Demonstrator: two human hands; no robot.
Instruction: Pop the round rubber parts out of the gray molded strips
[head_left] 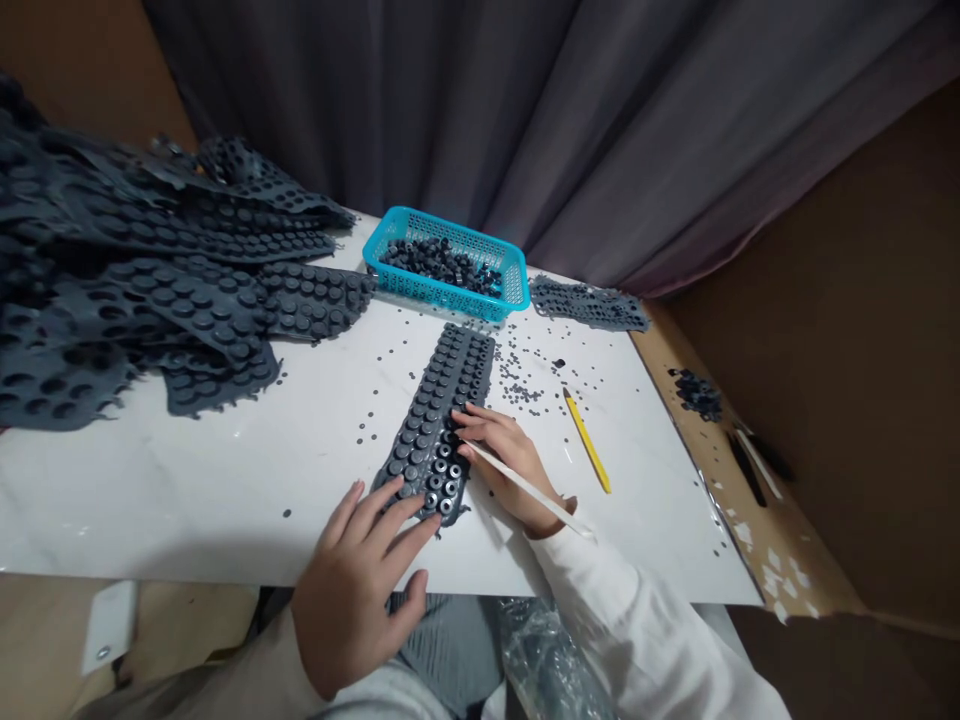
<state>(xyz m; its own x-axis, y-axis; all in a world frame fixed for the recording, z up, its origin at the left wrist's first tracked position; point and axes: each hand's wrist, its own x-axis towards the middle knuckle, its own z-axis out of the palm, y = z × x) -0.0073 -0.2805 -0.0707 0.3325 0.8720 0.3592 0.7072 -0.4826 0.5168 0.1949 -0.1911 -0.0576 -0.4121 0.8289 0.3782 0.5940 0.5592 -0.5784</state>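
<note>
A dark grey rubber sheet with rows of round studs lies on the white table. Several studs at its near right end show pale rings with holes. My left hand rests with spread fingers on the sheet's near end, holding nothing. In my right hand is a thin white stick, pinched between the fingers. Its tip is at the right-hand rows of studs, partly hidden by my fingers.
A blue basket of small dark parts stands behind the sheet. Piled rubber sheets fill the left. A yellow tool lies at the right among tiny discs, with another sheet behind. Dark pieces lie on the brown board.
</note>
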